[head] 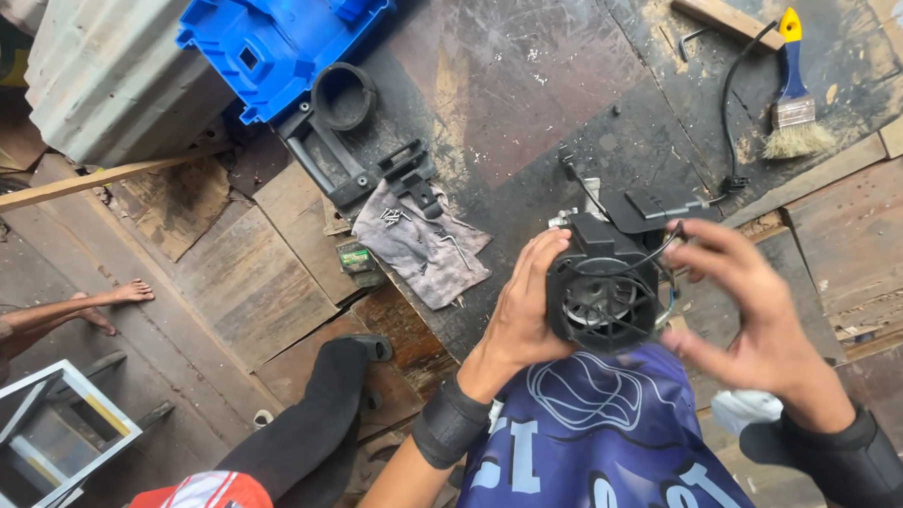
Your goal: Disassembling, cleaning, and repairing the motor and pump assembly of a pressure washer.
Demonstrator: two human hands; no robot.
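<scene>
A black power-tool motor housing (pixel 602 289) with a round fan opening is held up over my lap. My left hand (pixel 523 305) grips its left side, fingers wrapped around the casing. On the housing's right side my right hand (pixel 750 305) has its fingers spread, the fingertips touching it and a thin black wire (pixel 662 253). A black power cord (pixel 729 113) runs from the housing's top toward the upper right. Both wrists wear black wrist bands.
A grey rag (pixel 422 248) with screws lies on the dark worn board. Black handle parts (pixel 350 150) and a blue plastic case (pixel 279 28) sit upper left. A paintbrush (pixel 795 96) lies upper right. Another person's bare foot (pixel 120 295) shows at left.
</scene>
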